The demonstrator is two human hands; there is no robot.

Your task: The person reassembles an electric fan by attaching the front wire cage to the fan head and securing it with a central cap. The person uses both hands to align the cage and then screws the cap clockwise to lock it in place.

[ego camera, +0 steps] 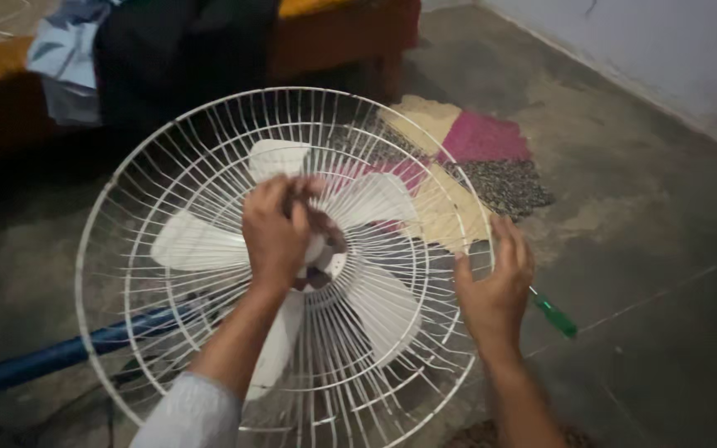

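Observation:
A white wire fan guard (168, 149) with white blades (188, 242) inside fills the middle of the head view. My left hand (274, 232) reaches inside the guard and closes around the hub at the centre of the blades. My right hand (495, 286) rests against the guard's right rim, fingers spread along the wires. A screwdriver with a green handle (556, 316) lies on the floor just beyond my right hand.
The fan's blue pole (51, 357) runs off to the lower left. A patchwork mat (483, 158) lies on the concrete floor behind the fan. A low bed with dark cloth (168, 50) stands at the top, a pale wall (665, 50) at right.

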